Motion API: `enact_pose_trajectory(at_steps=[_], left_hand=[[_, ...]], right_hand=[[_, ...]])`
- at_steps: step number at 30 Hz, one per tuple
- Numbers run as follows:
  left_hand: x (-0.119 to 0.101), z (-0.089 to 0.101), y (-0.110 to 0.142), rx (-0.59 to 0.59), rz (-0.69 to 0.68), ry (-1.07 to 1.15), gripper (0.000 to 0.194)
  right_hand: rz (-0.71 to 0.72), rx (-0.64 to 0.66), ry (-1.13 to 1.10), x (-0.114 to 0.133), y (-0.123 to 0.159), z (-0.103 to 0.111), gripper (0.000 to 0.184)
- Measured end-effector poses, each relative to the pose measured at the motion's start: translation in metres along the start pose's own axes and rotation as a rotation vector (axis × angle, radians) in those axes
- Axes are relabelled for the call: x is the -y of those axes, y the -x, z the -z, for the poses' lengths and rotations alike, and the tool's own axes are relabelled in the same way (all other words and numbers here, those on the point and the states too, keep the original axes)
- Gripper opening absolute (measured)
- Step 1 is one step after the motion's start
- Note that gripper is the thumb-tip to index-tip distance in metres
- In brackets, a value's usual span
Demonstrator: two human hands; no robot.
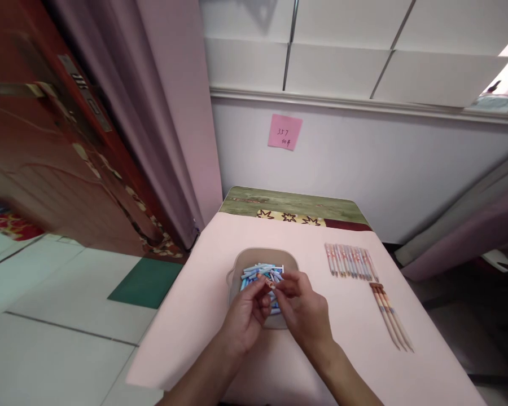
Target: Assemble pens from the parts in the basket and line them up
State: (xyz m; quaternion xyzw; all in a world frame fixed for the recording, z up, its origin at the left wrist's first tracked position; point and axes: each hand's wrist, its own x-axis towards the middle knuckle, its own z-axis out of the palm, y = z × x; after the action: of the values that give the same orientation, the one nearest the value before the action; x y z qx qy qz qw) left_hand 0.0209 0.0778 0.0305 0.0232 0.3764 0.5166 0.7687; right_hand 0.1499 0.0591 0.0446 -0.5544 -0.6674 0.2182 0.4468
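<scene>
My left hand [246, 317] is closed, pinching a small orange-brown patterned piece [269, 282] between thumb and finger. At the other end of this piece, the thumb and fingertips of my right hand [305, 307] are pinched together. Its exact kind is too small to tell. Both hands are over a beige plastic tub [242, 260], and they partly cover its near side. Inside the tub lies a loose heap of blue, teal and lilac stick-like pieces [254, 272], which look like pen parts.
A row of several patterned pens [350, 261] lies on the pink-covered table [203, 265], right of the tub. Nearer stand-alone are several longer pale pens [390, 316] with brown ends. A pink note [285, 132] is on the wall behind; a red door [68, 146] stands left.
</scene>
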Motion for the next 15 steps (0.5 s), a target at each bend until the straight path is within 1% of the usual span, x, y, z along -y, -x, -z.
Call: enact_pose_trajectory(at_steps=[4,6,9,12,15], left_hand=[[0.0047,0.0002,0.0031,-0.001,-0.083,-0.037,0.019],[0.0058,0.0004,0.0042,0.008,-0.110,-0.056,0.022],[0.0079,0.0013,0.0048,0.012,-0.112,-0.075,0.023],[0.0108,0.0035,0.0035,-0.017,-0.091,-0.073,0.022],[0.0096,0.0062,0.0006,-0.039,-0.010,-0.039,0.018]], right_hand=[[0.195,-0.054,0.282,-0.0015,0.0025,-0.0011,0.018],[0.271,-0.072,0.377,-0.0023,0.0026,-0.0010,0.020],[0.362,-0.090,0.481,-0.0040,0.0034,-0.0015,0.024],[0.401,-0.078,0.534,-0.0055,0.0049,-0.0031,0.025],[0.360,-0.056,0.483,-0.0050,0.0047,-0.0026,0.026]])
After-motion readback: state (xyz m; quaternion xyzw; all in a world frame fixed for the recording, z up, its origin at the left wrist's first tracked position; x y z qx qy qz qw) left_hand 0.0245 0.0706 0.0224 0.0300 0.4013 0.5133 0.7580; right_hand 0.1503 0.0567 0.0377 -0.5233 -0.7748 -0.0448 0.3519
